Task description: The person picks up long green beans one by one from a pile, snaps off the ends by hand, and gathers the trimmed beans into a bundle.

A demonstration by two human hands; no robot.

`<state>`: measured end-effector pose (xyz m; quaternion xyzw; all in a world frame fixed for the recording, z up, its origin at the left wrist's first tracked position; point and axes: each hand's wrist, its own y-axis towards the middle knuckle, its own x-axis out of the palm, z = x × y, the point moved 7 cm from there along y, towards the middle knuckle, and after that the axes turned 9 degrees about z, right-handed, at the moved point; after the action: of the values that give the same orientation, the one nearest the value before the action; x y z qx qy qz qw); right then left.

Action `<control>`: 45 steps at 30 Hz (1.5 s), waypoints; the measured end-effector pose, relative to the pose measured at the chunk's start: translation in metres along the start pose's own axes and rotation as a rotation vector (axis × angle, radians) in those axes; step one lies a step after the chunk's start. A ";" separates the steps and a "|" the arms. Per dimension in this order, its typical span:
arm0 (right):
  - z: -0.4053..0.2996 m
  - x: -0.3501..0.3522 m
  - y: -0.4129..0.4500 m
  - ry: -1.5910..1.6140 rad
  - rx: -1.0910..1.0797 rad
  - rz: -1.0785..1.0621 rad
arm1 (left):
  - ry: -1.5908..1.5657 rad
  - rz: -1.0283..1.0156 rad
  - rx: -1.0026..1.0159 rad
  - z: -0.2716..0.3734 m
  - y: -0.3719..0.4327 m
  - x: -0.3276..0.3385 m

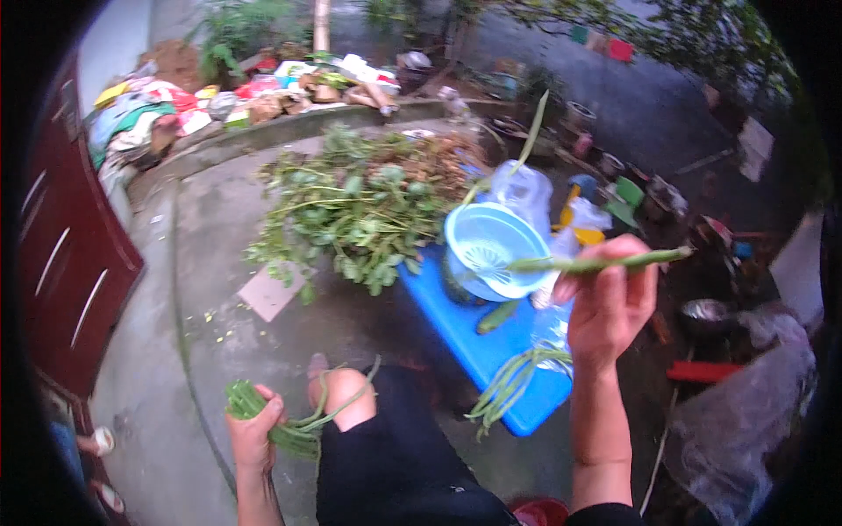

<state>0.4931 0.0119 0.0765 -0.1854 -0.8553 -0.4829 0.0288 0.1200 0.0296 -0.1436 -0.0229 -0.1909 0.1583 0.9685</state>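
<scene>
My left hand [260, 421] is closed around a bundle of long green beans [293, 439], evenly grouped at one end, with a few thin tails reaching over my knee. Raised over the blue plastic table [460, 329], my right hand [608, 302] grips a long green bean [585, 264] that crosses in front of a light-blue plastic colander [493, 243]. More long beans [516, 384] droop over the table's near edge. Between them and the colander lies a green, cucumber-like vegetable [498, 318]. A pale bean-like strand [529, 131] rises behind the colander; whether it joins the held bean, I cannot tell.
Uprooted leafy plants [355, 210] are heaped beyond the table. A dark-red door [72, 243] stands at left, with another person's foot [104, 440] near it. Plastic sheeting [730, 421] lies at right. A red container [539, 511] sits by my leg. Bags and rubbish [263, 98] line the back.
</scene>
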 end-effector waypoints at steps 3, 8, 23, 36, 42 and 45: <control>0.067 0.026 -0.049 0.110 0.487 0.014 | 0.035 -0.016 0.048 0.029 0.005 0.001; 0.142 0.085 -0.119 0.348 1.020 -0.081 | 0.164 -0.050 0.026 0.062 -0.001 0.000; 0.121 0.162 -0.209 0.178 1.212 -0.676 | 0.106 -0.306 -0.178 0.011 0.011 0.053; 0.128 0.162 -0.181 0.255 1.078 -0.537 | 0.019 -0.202 -0.266 0.009 0.007 0.048; 0.127 0.172 -0.175 0.130 0.850 -0.634 | 0.035 -0.339 -0.176 0.008 0.002 0.065; 0.120 0.179 -0.165 0.045 0.608 -0.691 | 0.006 -0.396 -0.183 0.003 0.001 0.059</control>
<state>0.2859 0.0875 -0.0810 0.1378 -0.9691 -0.1951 -0.0621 0.1708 0.0493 -0.1195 -0.0731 -0.2023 -0.0531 0.9752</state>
